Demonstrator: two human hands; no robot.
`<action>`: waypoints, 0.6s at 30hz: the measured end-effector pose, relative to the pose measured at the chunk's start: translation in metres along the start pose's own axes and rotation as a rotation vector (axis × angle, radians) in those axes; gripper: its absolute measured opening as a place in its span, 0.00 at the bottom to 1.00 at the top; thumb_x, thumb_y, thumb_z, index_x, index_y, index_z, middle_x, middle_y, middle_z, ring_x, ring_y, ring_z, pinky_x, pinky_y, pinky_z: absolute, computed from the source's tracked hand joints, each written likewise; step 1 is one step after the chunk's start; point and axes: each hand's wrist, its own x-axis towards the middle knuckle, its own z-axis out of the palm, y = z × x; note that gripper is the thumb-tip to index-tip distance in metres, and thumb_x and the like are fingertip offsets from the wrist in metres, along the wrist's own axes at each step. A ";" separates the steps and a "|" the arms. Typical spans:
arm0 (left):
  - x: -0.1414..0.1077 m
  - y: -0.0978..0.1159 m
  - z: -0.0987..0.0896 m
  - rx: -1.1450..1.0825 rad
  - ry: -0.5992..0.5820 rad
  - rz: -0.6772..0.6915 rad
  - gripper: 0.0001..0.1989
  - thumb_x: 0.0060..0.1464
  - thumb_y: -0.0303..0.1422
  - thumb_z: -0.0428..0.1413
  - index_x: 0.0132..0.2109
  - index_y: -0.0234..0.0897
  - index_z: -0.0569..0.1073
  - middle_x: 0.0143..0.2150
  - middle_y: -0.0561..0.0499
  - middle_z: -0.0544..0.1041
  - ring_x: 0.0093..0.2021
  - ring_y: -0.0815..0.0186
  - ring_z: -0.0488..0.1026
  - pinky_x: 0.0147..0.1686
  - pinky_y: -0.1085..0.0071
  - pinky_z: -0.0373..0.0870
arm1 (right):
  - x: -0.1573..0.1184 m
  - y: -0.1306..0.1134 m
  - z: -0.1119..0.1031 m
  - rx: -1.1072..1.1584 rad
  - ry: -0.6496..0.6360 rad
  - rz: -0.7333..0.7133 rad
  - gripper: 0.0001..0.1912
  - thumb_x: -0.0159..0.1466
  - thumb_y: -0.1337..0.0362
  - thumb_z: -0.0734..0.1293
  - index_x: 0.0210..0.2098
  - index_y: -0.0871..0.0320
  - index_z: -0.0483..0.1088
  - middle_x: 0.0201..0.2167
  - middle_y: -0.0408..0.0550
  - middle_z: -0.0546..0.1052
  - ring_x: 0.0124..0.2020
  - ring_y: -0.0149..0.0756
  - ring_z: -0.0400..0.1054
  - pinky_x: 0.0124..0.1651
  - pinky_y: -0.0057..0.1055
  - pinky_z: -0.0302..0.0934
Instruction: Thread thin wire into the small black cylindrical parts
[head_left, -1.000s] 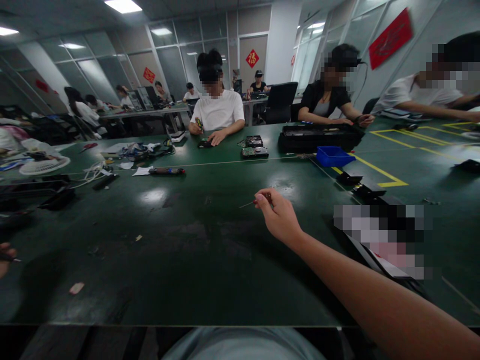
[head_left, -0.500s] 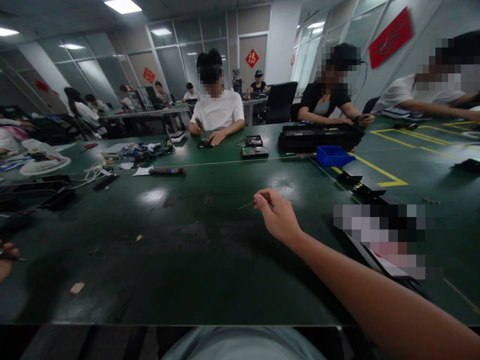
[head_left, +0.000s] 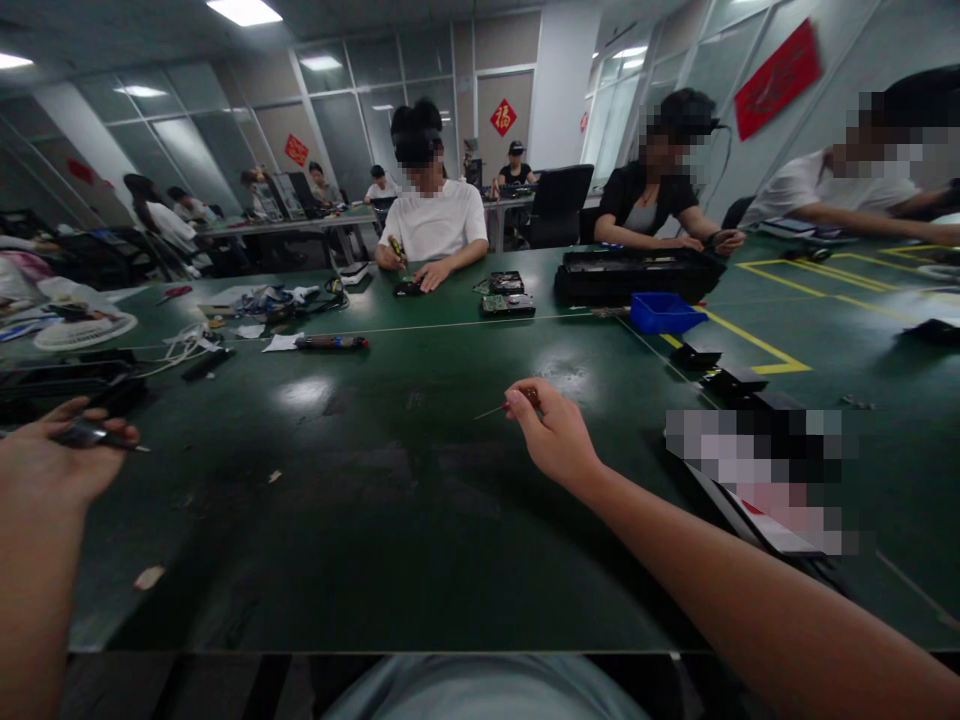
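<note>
The smooth, faintly scuffed green tabletop (head_left: 337,560) carries two glossy light reflections. Above it, the left hand (head_left: 67,460), palm turned up and fingers loosely curled, holds a dark, rounded tool with a narrow pointed metal tip (head_left: 94,434) that points right. The right hand (head_left: 551,430) is closed in a pinch on a slim screwdriver with a reddish-brown handle (head_left: 532,396), its thin metal shaft (fine as a needle from here) pointing left.

The straight front edge of the tabletop runs just before the person's body. A broad stretch of green surface lies between the hands, which are well apart; the left hand is near the left side of the view. The right forearm passes beside a flat, dark-edged item with white and red on top (head_left: 780,520), partly blurred.

Counted out: two held tools, one in each hand; two small pale flat scraps, one nearer the edge (head_left: 148,578), one farther in (head_left: 275,477); one dark cylindrical tool with a red end (head_left: 332,343); one angular blue plastic bin (head_left: 664,312).
</note>
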 end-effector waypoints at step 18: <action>-0.134 -0.015 0.169 -0.332 -0.723 -0.321 0.14 0.44 0.22 0.49 0.40 0.32 0.71 0.27 0.51 0.66 0.26 0.66 0.64 0.32 0.66 0.67 | 0.000 0.004 0.003 0.018 0.027 -0.012 0.11 0.71 0.57 0.60 0.39 0.55 0.70 0.31 0.46 0.78 0.34 0.38 0.75 0.39 0.34 0.63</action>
